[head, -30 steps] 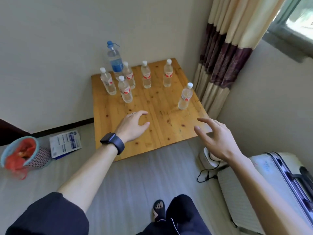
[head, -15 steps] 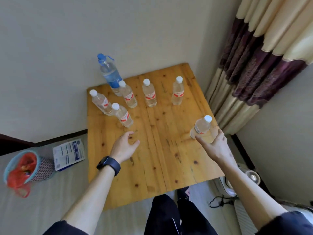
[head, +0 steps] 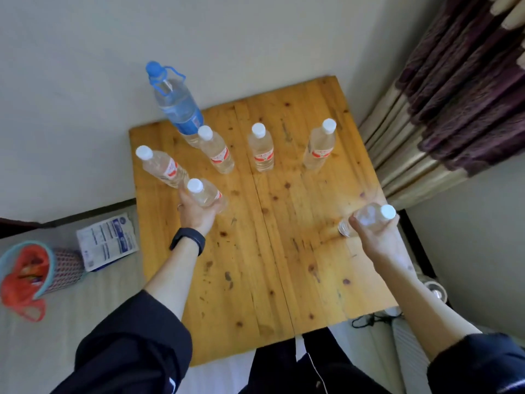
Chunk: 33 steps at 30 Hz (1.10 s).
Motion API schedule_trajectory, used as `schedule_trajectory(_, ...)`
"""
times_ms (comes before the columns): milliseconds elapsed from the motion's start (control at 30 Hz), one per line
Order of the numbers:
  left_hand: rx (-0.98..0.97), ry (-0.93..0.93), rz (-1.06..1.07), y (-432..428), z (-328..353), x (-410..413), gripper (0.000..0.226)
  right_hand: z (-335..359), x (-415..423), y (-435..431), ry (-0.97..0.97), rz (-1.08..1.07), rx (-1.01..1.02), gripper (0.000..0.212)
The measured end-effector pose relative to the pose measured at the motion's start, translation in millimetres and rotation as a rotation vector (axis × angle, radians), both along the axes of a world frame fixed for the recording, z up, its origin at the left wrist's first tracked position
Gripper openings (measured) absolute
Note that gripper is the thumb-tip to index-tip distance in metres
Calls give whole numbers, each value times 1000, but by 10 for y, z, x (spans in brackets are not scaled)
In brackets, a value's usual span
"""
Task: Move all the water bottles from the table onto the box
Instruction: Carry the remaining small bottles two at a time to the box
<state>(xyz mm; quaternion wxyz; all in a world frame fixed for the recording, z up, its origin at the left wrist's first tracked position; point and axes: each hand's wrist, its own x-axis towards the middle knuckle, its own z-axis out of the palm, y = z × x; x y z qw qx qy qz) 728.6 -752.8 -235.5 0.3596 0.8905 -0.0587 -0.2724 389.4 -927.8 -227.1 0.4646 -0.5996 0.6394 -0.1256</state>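
Note:
Several clear water bottles with white caps and red labels stand on a wooden table (head: 284, 251). My left hand (head: 196, 213) grips the near-left bottle (head: 203, 193) around its body. My right hand (head: 375, 237) grips the bottle at the table's right edge (head: 369, 216), which looks tilted. Three small bottles stand in a row further back (head: 217, 150) (head: 261, 147) (head: 319, 146), and another one stands at the left (head: 163, 167). A tall bottle with a blue cap and label (head: 177, 105) stands at the back by the wall. No box is in view.
A striped curtain (head: 443, 89) hangs right of the table. On the floor at left lie a white-and-blue packet (head: 108, 241) and a small bin with a red bag (head: 31, 273). A black cable (head: 372, 319) and a white device (head: 434, 290) sit at the table's near right corner.
Both hands have reached forward across the table. The left hand has closed around the near-left bottle and the right hand around the right-edge bottle. The view has moved closer over the table.

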Motion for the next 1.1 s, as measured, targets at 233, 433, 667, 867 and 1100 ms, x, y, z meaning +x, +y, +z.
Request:
schedule_trajectory(233,4,-12,-259,6,-77,238,59,-6,-72,-57,-3,48,-32,23)
schedule_trajectory(433,-27,159,-502,15,96,-164,41,-41,-38,47,-37,63,65,61)
schedule_trajectory(667,21,168,-833,5,15,-844,70,-37,200,325,106,693,131,74)
schedule_trajectory(867,14,134,-860,155,-85,-1075,73,-44,96,567,142,724,150,111)
schedule_trajectory(1100,-29,97,-714,109,-96,-1369,76,-117,165,1049,111,132,92,90)
